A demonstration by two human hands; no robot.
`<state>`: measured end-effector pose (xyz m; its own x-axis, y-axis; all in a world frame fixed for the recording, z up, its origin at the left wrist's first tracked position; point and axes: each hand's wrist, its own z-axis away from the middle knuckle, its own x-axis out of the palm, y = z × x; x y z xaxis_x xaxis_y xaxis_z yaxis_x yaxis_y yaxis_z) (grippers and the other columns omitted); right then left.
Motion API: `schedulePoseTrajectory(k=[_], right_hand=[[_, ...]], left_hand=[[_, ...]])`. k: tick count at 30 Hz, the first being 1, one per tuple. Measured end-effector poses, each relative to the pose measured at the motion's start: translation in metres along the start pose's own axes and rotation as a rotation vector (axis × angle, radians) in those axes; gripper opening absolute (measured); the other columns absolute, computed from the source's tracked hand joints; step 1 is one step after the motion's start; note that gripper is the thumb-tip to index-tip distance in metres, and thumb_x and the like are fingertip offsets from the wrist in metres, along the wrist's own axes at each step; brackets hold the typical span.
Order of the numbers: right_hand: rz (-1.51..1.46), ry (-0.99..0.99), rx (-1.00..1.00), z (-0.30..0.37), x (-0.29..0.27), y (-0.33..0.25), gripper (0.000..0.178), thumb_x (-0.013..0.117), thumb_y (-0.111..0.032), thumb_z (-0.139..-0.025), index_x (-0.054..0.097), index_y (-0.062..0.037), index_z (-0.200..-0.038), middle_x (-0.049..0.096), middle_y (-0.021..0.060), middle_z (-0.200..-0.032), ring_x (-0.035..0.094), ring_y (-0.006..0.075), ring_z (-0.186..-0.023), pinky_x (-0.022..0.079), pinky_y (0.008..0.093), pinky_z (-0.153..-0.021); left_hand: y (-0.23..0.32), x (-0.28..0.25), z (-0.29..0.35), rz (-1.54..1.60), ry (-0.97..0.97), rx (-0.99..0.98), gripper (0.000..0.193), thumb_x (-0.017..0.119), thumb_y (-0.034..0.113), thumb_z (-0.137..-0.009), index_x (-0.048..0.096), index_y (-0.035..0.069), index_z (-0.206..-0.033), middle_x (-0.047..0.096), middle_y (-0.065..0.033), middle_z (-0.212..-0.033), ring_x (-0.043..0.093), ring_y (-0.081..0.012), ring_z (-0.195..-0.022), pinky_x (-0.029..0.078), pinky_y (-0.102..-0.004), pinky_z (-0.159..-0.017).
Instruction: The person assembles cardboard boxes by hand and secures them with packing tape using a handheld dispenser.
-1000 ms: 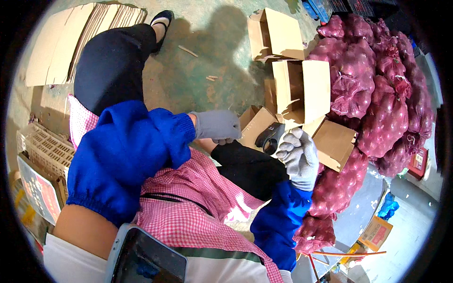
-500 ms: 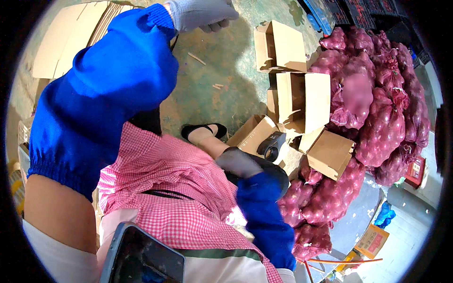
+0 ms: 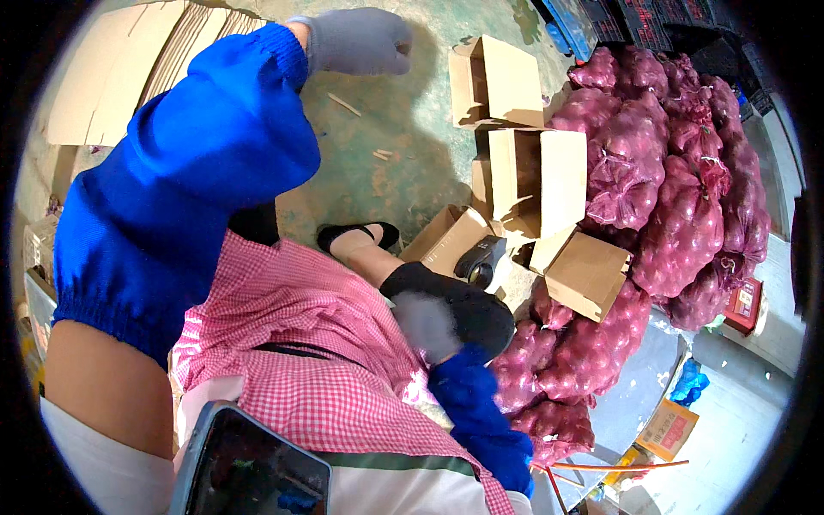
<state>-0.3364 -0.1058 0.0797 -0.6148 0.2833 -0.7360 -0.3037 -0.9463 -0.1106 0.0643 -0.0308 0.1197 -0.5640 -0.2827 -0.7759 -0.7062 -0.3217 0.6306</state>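
Note:
My left hand [image 3: 360,41], in a grey glove, is raised over the green floor at the top. Its fingers are curled together, and whatever lies inside them, if anything, is hidden. My right hand [image 3: 425,326], also gloved in grey, is smeared by motion beside my pink checked apron [image 3: 318,318] and in front of a bent knee in black cloth [image 3: 459,309]. Its fingers do not show. Blue sleeve covers [image 3: 184,197] wrap both forearms. A phone [image 3: 257,468] with a dark screen sits low in front of me.
Open cardboard boxes [image 3: 562,180] stand right of centre, with a small black device [image 3: 481,262] among them. Red mesh sacks of onions [image 3: 682,215] are piled at the right. Flattened cardboard [image 3: 112,73] leans at the upper left. Dark crates [image 3: 614,21] stand at the back right.
My left hand has turned and shifted slightly down and left. The right hand has moved a little lower. The whole view has shifted slightly.

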Motion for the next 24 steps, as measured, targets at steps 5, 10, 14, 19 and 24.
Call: schedulePoseTrajectory(k=[5,10,14,19,24], right_hand=[[-0.721,-0.04,-0.173,0.006,0.024,-0.058,0.024,0.053,-0.019,-0.084,0.059,-0.0003,-0.096,0.062,0.0206,-0.092,0.061,0.0355,-0.077,0.049,0.0391,-0.071],[0.093,0.216,0.179,0.05,-0.024,0.052,0.027,0.058,-0.032,-0.08,0.063,-0.0057,-0.077,0.06,0.0081,-0.068,0.061,0.0222,-0.066,0.048,0.0367,-0.06],[0.777,0.805,0.493,0.091,-0.115,0.123,0.027,0.055,-0.029,-0.082,0.062,-0.0064,-0.095,0.063,0.0128,-0.082,0.061,0.0306,-0.069,0.05,0.0367,-0.064],[-0.223,0.85,0.54,0.085,-0.101,0.1,0.026,0.06,-0.016,-0.082,0.061,-0.0012,-0.103,0.063,0.0168,-0.1,0.061,0.0263,-0.091,0.048,0.0351,-0.081],[-0.433,0.561,0.165,0.045,-0.024,-0.022,0.02,0.061,-0.017,-0.079,0.064,-0.0059,-0.095,0.063,0.0154,-0.09,0.062,0.0293,-0.082,0.05,0.0356,-0.072]], left_hand=[[-0.006,-0.008,0.011,-0.082,-0.085,-0.086,0.031,0.053,0.031,-0.078,0.064,0.008,-0.096,0.065,-0.0114,-0.089,0.061,-0.0256,-0.081,0.047,-0.0374,-0.074],[0.012,-0.009,0.015,-0.056,-0.14,-0.093,0.032,0.052,0.031,-0.078,0.064,0.008,-0.097,0.065,-0.0122,-0.093,0.061,-0.027,-0.087,0.047,-0.0384,-0.076],[0.018,-0.014,0.015,-0.054,-0.157,-0.118,0.034,0.053,0.031,-0.077,0.064,0.007,-0.098,0.065,-0.0124,-0.094,0.061,-0.0274,-0.088,0.047,-0.0385,-0.077],[0.02,-0.009,0.01,-0.083,-0.178,-0.111,0.034,0.053,0.032,-0.077,0.064,0.008,-0.098,0.065,-0.0125,-0.094,0.061,-0.0276,-0.087,0.047,-0.0382,-0.077],[0.014,0.001,0.005,-0.069,-0.139,-0.069,0.032,0.053,0.031,-0.077,0.065,0.007,-0.095,0.065,-0.0122,-0.092,0.061,-0.0273,-0.084,0.047,-0.0384,-0.075]])
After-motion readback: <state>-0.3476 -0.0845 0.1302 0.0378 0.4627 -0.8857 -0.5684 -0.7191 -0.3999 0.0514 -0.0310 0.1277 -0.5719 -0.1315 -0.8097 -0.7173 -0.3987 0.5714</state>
